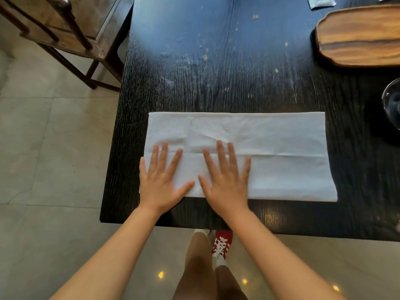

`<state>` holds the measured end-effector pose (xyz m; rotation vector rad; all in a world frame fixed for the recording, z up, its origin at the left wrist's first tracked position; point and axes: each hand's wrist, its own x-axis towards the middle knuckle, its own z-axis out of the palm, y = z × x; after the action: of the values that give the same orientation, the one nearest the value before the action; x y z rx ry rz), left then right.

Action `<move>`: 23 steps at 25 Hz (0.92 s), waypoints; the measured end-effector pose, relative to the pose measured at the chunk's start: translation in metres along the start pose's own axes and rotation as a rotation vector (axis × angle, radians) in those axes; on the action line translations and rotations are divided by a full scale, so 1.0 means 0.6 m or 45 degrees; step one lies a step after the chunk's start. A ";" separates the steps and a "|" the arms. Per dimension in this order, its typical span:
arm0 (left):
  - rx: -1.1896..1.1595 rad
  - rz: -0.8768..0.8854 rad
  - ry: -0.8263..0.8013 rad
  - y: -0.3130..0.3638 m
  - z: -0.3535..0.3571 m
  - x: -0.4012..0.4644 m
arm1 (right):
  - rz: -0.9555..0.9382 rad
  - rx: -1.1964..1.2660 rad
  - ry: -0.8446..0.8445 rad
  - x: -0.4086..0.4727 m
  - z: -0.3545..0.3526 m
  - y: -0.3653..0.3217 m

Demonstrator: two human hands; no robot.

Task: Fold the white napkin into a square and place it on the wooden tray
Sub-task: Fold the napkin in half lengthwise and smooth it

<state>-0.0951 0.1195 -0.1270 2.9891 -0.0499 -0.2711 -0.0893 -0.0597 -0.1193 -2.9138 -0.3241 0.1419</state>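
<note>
The white napkin (281,152) lies flat as a wide rectangle near the front edge of the dark table (216,79), with a crease running across its middle. My left hand (161,180) presses flat on the napkin's left end, fingers spread. My right hand (227,180) lies flat beside it on the left-centre of the cloth, fingers spread too. Neither hand grips anything. The wooden tray (357,37) sits at the far right of the table, partly cut off by the frame edge.
A glass object (392,102) stands at the right edge, just beyond the napkin. A folded cloth (320,2) lies at the table's far end. A wooden chair (65,33) stands on the tiled floor to the left of the table.
</note>
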 end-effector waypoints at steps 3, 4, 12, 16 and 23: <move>0.008 0.008 0.004 0.002 -0.001 0.001 | -0.002 -0.094 -0.080 -0.017 0.014 0.016; 0.003 0.007 0.005 0.000 -0.002 0.001 | 0.015 -0.110 -0.089 -0.020 0.010 0.040; -0.017 0.022 0.009 -0.001 0.000 -0.002 | 0.179 -0.231 -0.144 -0.079 -0.058 0.270; -0.011 0.026 -0.002 -0.002 -0.001 0.000 | 0.174 -0.202 -0.172 -0.075 -0.061 0.265; -0.099 0.146 0.084 0.131 -0.017 -0.012 | 0.502 0.240 0.203 -0.100 -0.102 0.257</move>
<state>-0.1018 0.0434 -0.1049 2.9020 -0.1982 -0.1571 -0.1085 -0.2326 -0.0881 -2.7414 0.2770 -0.0025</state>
